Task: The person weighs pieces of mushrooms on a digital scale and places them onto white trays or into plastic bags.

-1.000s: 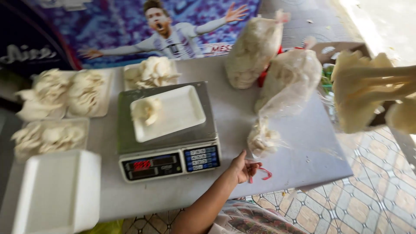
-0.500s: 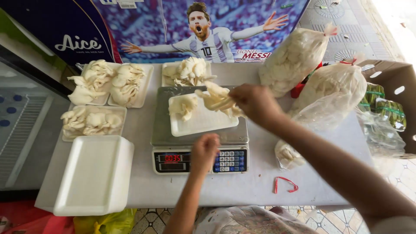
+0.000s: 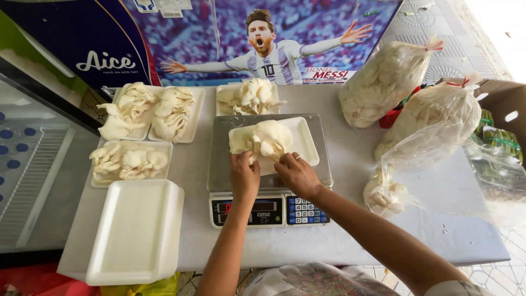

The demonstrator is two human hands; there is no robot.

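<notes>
Item: oyster mushrooms (image 3: 262,138) on foam tray (image 3: 307,143), atop digital scale (image 3: 269,208).
My left hand (image 3: 244,176) and right hand (image 3: 296,174) both pinch the mushroom pile's near edge.

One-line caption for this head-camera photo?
Both hands, left and right, arrange pale oyster mushrooms on a white foam tray atop a grey digital scale.

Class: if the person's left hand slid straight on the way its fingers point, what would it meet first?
The left hand already touches the pale oyster mushrooms on the white foam tray; beyond likely the filled tray behind the scale.
</notes>
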